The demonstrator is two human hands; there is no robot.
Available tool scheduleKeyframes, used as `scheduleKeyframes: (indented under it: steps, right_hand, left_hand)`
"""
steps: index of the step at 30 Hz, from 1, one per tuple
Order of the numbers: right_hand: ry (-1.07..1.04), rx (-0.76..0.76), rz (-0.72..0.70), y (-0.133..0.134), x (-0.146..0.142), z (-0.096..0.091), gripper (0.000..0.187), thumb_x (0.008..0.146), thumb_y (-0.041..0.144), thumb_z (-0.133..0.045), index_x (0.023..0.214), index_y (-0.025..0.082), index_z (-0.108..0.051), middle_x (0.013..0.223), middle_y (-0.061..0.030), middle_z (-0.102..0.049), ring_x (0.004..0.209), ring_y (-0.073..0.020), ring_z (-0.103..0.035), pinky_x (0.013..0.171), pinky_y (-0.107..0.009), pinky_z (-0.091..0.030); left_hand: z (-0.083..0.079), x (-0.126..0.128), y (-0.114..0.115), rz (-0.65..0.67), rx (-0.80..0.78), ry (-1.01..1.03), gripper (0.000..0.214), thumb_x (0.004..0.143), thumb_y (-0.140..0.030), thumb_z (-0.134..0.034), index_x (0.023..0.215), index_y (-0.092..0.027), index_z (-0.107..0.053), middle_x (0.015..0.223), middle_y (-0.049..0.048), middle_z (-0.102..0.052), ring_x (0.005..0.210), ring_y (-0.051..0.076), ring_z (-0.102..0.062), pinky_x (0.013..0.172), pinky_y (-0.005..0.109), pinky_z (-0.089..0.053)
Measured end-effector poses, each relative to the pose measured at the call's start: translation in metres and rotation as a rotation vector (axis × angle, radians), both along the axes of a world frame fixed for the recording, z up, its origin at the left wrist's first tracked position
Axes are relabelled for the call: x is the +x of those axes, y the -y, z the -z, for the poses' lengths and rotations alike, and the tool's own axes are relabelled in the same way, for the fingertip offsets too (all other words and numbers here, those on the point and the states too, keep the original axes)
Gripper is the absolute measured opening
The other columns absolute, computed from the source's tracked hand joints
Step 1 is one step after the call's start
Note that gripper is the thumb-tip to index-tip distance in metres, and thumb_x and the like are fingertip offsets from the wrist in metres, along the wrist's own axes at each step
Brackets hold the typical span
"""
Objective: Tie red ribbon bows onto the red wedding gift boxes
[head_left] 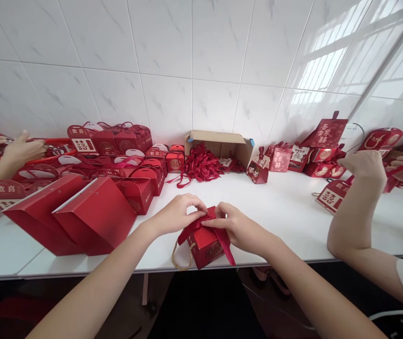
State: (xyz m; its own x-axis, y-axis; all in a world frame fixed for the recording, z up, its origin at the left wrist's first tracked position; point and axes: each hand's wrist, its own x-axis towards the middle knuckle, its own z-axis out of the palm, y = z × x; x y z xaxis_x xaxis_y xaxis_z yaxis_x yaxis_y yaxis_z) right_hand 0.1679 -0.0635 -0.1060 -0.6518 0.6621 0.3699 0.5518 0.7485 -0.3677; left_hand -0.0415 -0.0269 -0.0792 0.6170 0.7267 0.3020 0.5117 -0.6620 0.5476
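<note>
Close to the table's front edge, a small red gift box (pixel 205 248) lies with a gold cord handle (pixel 183 259) hanging at its left. Across its top runs a wide red ribbon (pixel 225 246), gathered into a bow or knot whose middle is partly covered by fingers. From the left, my left hand (pixel 177 213) pinches the ribbon between thumb and fingertips. On the other side, my right hand (pixel 239 227) also grips the ribbon, its fingers curled and touching the box top. One ribbon tail droops down the right front of the box.
Red gift boxes (pixel 141 190) and two large red bags (pixel 95 216) crowd the left. Behind stands an open cardboard carton (pixel 218 136) with a heap of red ribbons (pixel 203 162). A small house-shaped box (pixel 258 169) is beside it. Co-workers' arms (pixel 357 207) reach in at both sides.
</note>
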Motion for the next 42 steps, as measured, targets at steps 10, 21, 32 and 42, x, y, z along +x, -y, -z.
scheduleKeyframes:
  steps: [10,21,32,42]
  right_hand:
    - [0.168,0.071,-0.017,0.000,-0.002,0.001,0.057,0.081,0.003,-0.048,0.131,0.031,-0.052,0.095,-0.0081,-0.047,0.087,-0.0212,-0.044,0.078,-0.038,-0.045]
    - [-0.043,-0.132,-0.137,-0.006,0.002,0.001,0.053,0.081,-0.003,-0.044,0.109,0.035,-0.068,0.090,-0.0036,-0.039,0.086,-0.0159,-0.044,0.080,-0.034,-0.047]
    - [-0.092,-0.148,-0.127,-0.008,0.000,0.005,0.059,0.078,-0.008,-0.039,0.106,0.034,-0.070,0.087,-0.0034,-0.036,0.085,-0.0170,-0.041,0.081,-0.036,-0.046]
    - [-0.155,-0.167,-0.145,-0.007,0.001,0.010,0.054,0.080,-0.005,-0.043,0.104,0.034,-0.070,0.090,-0.0042,-0.039,0.090,-0.0181,-0.042,0.082,-0.036,-0.046]
  left_hand:
    - [-0.005,-0.002,-0.003,0.022,-0.046,0.009,0.016,0.080,-0.026,-0.056,0.083,-0.024,-0.071,0.088,0.0016,-0.071,0.084,0.019,-0.062,0.079,0.030,-0.047]
    - [-0.004,0.000,-0.001,0.055,-0.023,-0.033,0.017,0.083,-0.025,-0.048,0.080,-0.021,-0.065,0.086,0.0042,-0.063,0.085,0.020,-0.058,0.080,0.031,-0.046]
    - [-0.004,-0.001,-0.001,0.044,-0.238,-0.148,0.016,0.074,-0.018,-0.047,0.061,-0.021,-0.053,0.113,0.0031,-0.057,0.119,0.027,-0.039,0.099,0.041,-0.036]
    - [0.001,-0.010,-0.006,0.246,-0.287,-0.048,0.011,0.081,-0.030,-0.055,0.077,-0.025,-0.064,0.143,-0.0003,-0.043,0.138,0.025,-0.023,0.111,0.043,-0.022]
